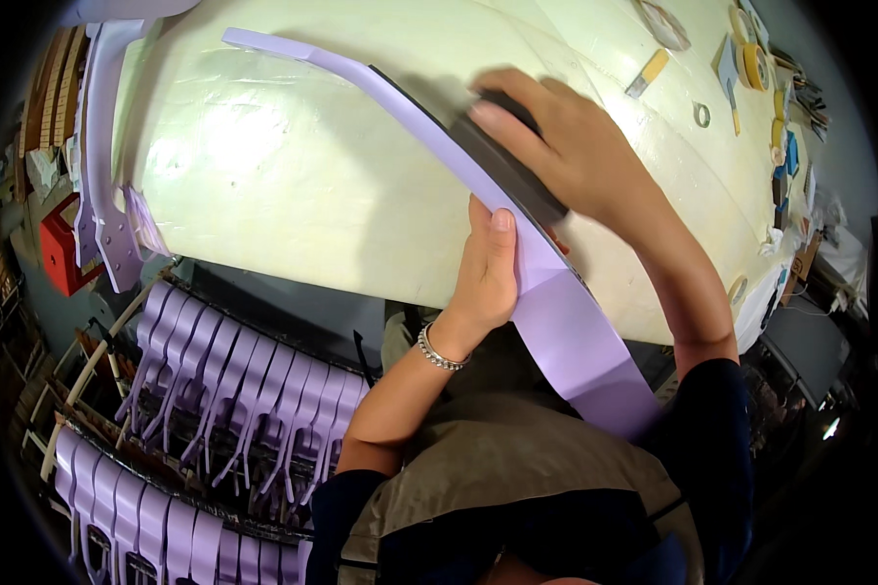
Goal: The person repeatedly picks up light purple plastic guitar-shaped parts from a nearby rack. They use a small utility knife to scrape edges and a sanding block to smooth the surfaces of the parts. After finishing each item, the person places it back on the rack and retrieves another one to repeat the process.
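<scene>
A long, bent lilac piece (421, 130) with a dark edge strip slants across the table, its wide lower end reaching toward my body. My left hand (491, 263) grips it near the middle, thumb on the lilac face and the other fingers partly hidden behind. In my right hand (571, 136) is a dark grey-brown block (510, 168), probably a sanding block, with my fingers curled round its black upper part. The block lies lengthwise along the dark edge of the piece; whether it touches is hard to tell. The right hand is slightly blurred.
The pale, plastic-covered table (263, 195) holds a yellow-handled scraper (649, 74), tape rolls (753, 66) and a small ring (701, 115) at the far right. Another lilac piece (102, 146) stands at the left edge. Below left, racks carry several lilac pieces (249, 370).
</scene>
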`<state>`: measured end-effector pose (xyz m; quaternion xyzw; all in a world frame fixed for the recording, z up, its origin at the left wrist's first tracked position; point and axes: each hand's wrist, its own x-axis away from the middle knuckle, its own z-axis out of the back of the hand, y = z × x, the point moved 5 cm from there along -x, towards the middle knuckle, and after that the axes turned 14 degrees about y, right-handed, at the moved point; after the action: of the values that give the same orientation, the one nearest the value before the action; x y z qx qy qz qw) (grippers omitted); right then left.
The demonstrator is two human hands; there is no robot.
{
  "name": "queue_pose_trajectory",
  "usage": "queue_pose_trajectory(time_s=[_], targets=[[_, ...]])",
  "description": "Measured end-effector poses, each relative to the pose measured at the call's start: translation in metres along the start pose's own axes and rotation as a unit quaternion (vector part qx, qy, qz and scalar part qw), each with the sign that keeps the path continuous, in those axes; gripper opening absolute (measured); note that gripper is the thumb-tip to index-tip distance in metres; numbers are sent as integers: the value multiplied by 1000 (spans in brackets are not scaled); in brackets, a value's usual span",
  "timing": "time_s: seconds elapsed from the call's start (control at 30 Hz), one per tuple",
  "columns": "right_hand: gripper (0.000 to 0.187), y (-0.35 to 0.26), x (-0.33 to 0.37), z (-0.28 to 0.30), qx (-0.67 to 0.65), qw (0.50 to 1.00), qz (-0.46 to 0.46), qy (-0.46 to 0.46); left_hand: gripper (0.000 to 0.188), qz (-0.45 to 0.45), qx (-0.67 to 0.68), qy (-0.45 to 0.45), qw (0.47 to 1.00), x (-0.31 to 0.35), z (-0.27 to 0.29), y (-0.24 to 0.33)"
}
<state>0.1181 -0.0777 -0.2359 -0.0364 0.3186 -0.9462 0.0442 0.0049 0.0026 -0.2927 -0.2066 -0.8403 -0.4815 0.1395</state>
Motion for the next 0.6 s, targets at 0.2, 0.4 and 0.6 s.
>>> queue_pose_trajectory(time_s=[0.2, 0.4, 0.6], targets=[[42, -24, -34, -15, -5, 1000, -23, -19, 64, 14, -4, 24, 1000, 1, 2, 0], [44, -24, -57, -28, -20, 998, -44, -32, 67, -16, -22, 22, 999, -2, 3, 2], [44, -26, -52, -24, -10, 999, -29, -35, 65, -22, -30, 24, 999, 1, 4, -1]])
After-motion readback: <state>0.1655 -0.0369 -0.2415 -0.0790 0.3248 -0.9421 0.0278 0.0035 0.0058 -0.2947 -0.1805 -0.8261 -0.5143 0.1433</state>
